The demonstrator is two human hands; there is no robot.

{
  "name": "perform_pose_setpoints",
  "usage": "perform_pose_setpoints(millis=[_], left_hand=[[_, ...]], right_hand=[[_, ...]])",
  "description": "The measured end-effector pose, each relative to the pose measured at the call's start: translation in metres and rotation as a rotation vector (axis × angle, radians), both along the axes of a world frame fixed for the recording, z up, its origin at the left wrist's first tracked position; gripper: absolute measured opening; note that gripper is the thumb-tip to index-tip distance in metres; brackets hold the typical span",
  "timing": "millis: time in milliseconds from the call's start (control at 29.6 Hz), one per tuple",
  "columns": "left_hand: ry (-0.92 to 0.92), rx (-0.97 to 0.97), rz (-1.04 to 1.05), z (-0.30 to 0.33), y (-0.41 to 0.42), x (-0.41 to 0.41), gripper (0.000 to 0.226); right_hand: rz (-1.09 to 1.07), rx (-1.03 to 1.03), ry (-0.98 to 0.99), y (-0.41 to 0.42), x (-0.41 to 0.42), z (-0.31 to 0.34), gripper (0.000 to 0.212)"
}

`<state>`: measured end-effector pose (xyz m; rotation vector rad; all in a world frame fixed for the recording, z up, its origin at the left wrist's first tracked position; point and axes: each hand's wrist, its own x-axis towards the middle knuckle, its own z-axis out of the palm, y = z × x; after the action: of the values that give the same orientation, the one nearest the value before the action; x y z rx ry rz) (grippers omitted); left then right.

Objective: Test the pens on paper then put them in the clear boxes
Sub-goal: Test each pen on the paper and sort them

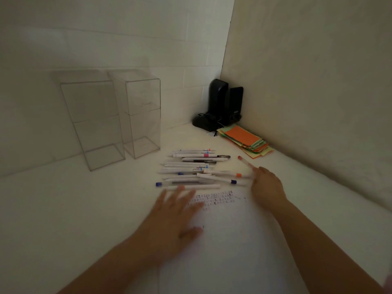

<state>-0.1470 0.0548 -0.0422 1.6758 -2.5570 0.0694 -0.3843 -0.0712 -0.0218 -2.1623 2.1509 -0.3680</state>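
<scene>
Looking down from the head view, you have a loose row of pens (191,168) lying side by side on the white counter (84,209), just past the top edge of the paper (222,230), which already carries rows of small test marks. The two clear boxes (110,117) stand upright and look empty at about ten o'clock from the pens, well apart from your hands.

Your left hand (176,211) lies flat with fingers spread, holding nothing, resting on the paper's left part with its fingertips close to the nearest pen. Your right hand (267,187) is at three o'clock of the row, touching or pinching a slim pen with a red end (244,161); blur hides whether it truly grips it.

Judging by their look, the pens are light, stiff and smooth, so they should roll easily. Take each by the middle of its barrel, not the cap. The boxes look thin-walled and easy to tip.

At one o'clock sit a black device (220,107) and coloured paper slips (246,141).
</scene>
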Motion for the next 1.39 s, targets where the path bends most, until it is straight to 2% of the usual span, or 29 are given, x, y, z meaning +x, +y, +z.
perform_pose_setpoints(millis=[68,101,135,237,304,406,473,541,676,777,845,913,980,1014,1048,1115,1149,1217,1318,1386], left_hand=[[0.037,0.002,0.153,0.002,-0.011,0.008,0.083],[0.056,-0.025,0.166,-0.002,-0.018,0.011,0.099],[0.092,0.033,0.181,-0.004,-0.022,0.012,0.111],[0.108,0.089,0.135,0.0,-0.03,0.005,0.122],[0.103,0.092,0.122,-0.001,-0.03,-0.003,0.12],[0.116,0.064,0.116,-0.005,-0.029,-0.014,0.111],[0.13,0.054,0.138,-0.006,-0.028,-0.02,0.087],[0.143,0.084,0.181,-0.005,-0.028,-0.024,0.068],[0.201,0.043,0.241,-0.006,-0.028,-0.031,0.064],[0.279,-0.045,0.251,-0.008,-0.026,-0.028,0.061],[0.34,-0.18,0.197,-0.007,-0.024,-0.024,0.056],[0.47,-0.247,0.165,-0.005,-0.022,-0.018,0.045],[0.667,-0.226,0.135,0.003,-0.019,-0.011,0.033],[0.773,-0.189,0.136,0.009,-0.017,-0.008,0.028],[0.877,-0.138,0.146,0.014,-0.015,-0.004,0.024],[1.03,-0.01,0.148,0.023,-0.013,0.0,0.022],[1.037,0.045,0.137,0.024,-0.013,0.001,0.021],[0.957,0.084,0.102,0.02,-0.01,-0.001,0.019],[0.825,-0.027,0.044,0.006,-0.007,-0.003,0.023],[0.706,-0.058,-0.027,-0.001,-0.005,-0.002,0.033]], right_hand=[[0.007,-0.042,0.01,0.002,0.0,-0.004,0.043],[0.014,-0.061,0.001,0.002,0.001,-0.005,0.041],[0.018,-0.074,-0.014,0.002,0.001,-0.006,0.041],[-0.004,-0.109,-0.136,0.002,0.003,-0.001,0.042],[-0.017,-0.162,-0.21,0.001,0.003,0.005,0.043],[0.016,-0.103,-0.128,0.002,0.013,0.005,0.043],[0.079,-0.054,-0.023,0.005,0.026,0.0,0.042],[0.149,-0.06,0.0,0.008,0.04,-0.005,0.037],[0.23,-0.089,-0.023,0.009,0.063,-0.012,0.036],[0.228,-0.166,-0.127,0.012,0.061,-0.008,0.047],[0.166,-0.248,-0.333,0.019,0.055,0.005,0.057],[0.067,-0.21,-0.799,0.029,0.055,0.022,0.055],[0.029,0.044,-1.404,0.045,0.059,0.038,0.047],[0.056,0.209,-1.622,0.054,0.062,0.042,0.04],[0.101,0.343,-1.733,0.062,0.066,0.041,0.033],[0.2,0.477,-1.725,0.078,0.075,0.034,0.02],[0.241,0.479,-1.671,0.082,0.081,0.027,0.015],[0.285,0.422,-1.537,0.087,0.09,0.016,0.017],[0.313,0.289,-1.319,0.091,0.094,0.007,0.021],[0.358,0.293,-1.341,0.091,0.09,0.0,0.025]])
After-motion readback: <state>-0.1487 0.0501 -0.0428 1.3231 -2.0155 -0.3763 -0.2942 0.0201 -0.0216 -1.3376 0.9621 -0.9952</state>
